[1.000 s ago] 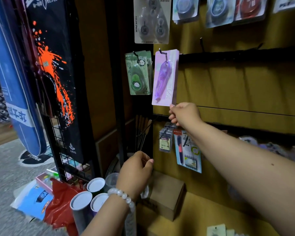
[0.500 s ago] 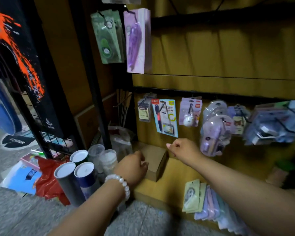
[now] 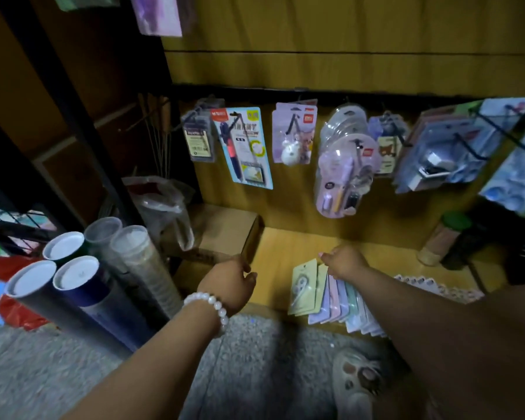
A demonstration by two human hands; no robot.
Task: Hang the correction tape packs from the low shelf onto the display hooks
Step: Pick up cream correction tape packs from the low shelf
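In the lower middle of the frame, on the low shelf [image 3: 279,253], lay the correction tape packs [image 3: 331,295], fanned out and overlapping along the shelf's front edge. About eight or nine cards showed; the right arm hid the far end, so the exact count could not be told. The leftmost pack [image 3: 303,286] was pale yellow-green with a white tape dispenser on it.

The right hand [image 3: 344,260] rested at the top edge of the fan, fingers loosely bent over the cards; whether it pinched one could not be told. The left hand [image 3: 229,283], a white bead bracelet [image 3: 208,304] on its wrist, hung with loosely curled fingers in front of a cardboard box [image 3: 222,231], holding nothing.

The box stood at the shelf's left end, with a crumpled clear plastic bag [image 3: 161,201] beside it. At the lower left of the frame four capped tubes [image 3: 73,268] leaned together: two with white caps on dark bodies, one white-capped behind them, and one clear, with another clear tube just beside. In the middle band of the frame, hooks [image 3: 467,140] on the wooden back panel carried a blue pen card [image 3: 243,147], a small dark pack [image 3: 197,140], a lilac card with a white charm [image 3: 294,131], round clear blister packs [image 3: 346,171] and blue packs at the far right. At the top left a purple pack [image 3: 159,13] hung on a higher hook. A jar with a green lid [image 3: 443,237] stood at the right of the shelf. A slippered foot [image 3: 358,380] showed at the bottom.
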